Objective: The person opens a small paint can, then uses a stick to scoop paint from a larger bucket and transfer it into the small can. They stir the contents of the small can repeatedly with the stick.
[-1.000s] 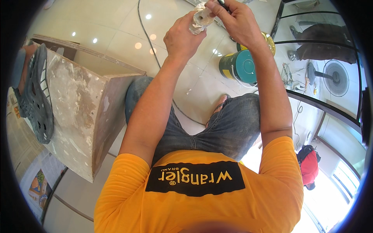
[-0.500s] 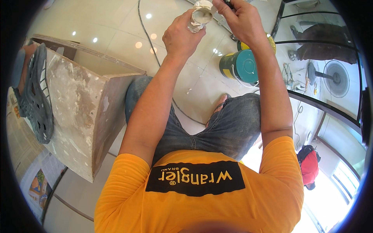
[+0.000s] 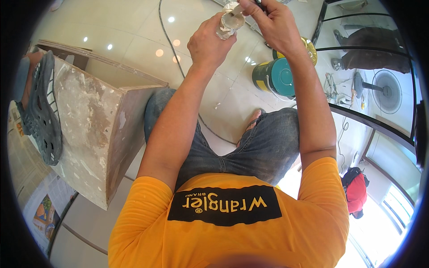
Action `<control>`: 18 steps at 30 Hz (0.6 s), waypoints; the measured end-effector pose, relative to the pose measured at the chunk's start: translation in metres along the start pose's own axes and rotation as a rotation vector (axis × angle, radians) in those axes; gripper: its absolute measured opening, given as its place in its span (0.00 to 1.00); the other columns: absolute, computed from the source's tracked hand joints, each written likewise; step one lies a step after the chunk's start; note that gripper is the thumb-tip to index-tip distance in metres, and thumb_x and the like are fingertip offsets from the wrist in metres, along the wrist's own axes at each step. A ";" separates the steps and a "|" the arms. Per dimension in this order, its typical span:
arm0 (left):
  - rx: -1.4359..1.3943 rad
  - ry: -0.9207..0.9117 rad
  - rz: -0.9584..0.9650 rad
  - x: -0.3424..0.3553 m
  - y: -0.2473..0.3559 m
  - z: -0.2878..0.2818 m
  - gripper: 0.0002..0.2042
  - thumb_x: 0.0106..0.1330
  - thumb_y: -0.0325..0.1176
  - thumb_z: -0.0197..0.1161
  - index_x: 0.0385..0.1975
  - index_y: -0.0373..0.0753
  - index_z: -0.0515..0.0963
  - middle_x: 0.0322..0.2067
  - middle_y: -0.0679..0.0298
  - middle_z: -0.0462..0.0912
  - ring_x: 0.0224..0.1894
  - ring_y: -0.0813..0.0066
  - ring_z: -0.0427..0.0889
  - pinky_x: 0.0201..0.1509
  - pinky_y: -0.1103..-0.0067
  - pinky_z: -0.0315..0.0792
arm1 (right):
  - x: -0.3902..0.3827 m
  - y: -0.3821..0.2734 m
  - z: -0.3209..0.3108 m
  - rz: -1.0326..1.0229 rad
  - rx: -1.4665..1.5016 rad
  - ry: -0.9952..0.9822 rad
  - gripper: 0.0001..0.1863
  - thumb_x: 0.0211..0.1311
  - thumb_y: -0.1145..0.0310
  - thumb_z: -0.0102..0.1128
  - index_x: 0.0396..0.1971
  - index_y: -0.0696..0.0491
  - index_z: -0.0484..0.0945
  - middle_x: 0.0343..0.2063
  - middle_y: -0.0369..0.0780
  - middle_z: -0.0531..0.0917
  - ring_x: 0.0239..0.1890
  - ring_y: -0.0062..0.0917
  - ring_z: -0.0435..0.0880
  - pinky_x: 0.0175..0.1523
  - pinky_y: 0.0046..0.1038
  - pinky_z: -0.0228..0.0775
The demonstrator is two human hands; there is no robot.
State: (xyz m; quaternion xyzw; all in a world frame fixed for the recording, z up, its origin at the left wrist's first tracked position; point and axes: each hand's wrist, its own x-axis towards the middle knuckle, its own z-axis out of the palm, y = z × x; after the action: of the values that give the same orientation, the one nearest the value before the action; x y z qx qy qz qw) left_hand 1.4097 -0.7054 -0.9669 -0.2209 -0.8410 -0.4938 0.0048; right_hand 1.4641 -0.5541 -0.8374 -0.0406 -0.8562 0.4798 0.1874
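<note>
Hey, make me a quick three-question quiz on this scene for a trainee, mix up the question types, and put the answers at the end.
1. True or false: the left hand grips the container with the crusty, whitish rim.
2. Multiple choice: what colour is the lid of the bucket nearest the person's right knee? A) red B) green C) white
3. Fill in the blank: the dark-handled tool is in the person's ____ hand.

Key: 1. True. 2. B. 3. Right; the right hand holds it up by the container's mouth.
</note>
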 end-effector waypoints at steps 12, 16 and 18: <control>0.007 0.003 0.008 -0.001 0.001 -0.001 0.30 0.58 0.41 0.81 0.64 0.54 0.82 0.51 0.63 0.90 0.51 0.57 0.91 0.55 0.61 0.83 | -0.002 0.005 0.000 0.163 -0.322 -0.003 0.15 0.80 0.61 0.65 0.41 0.61 0.85 0.22 0.37 0.80 0.29 0.19 0.76 0.36 0.29 0.72; 0.021 -0.048 -0.030 -0.001 0.002 -0.001 0.30 0.58 0.41 0.80 0.64 0.54 0.82 0.52 0.63 0.90 0.51 0.57 0.91 0.55 0.61 0.83 | 0.000 0.004 0.000 0.091 -0.117 -0.099 0.16 0.80 0.61 0.65 0.39 0.61 0.84 0.22 0.37 0.79 0.28 0.18 0.75 0.36 0.29 0.72; 0.028 -0.035 -0.020 -0.001 0.003 -0.001 0.30 0.59 0.41 0.80 0.65 0.54 0.82 0.52 0.62 0.90 0.51 0.57 0.91 0.55 0.61 0.83 | 0.000 0.003 0.000 -0.026 0.100 -0.047 0.16 0.80 0.61 0.65 0.39 0.61 0.84 0.22 0.37 0.79 0.28 0.18 0.75 0.35 0.29 0.72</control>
State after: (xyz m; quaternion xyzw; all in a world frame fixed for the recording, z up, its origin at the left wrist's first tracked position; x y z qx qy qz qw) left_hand 1.4116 -0.7054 -0.9645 -0.2210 -0.8500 -0.4780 -0.0119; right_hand 1.4635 -0.5525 -0.8399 -0.0088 -0.8356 0.5205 0.1751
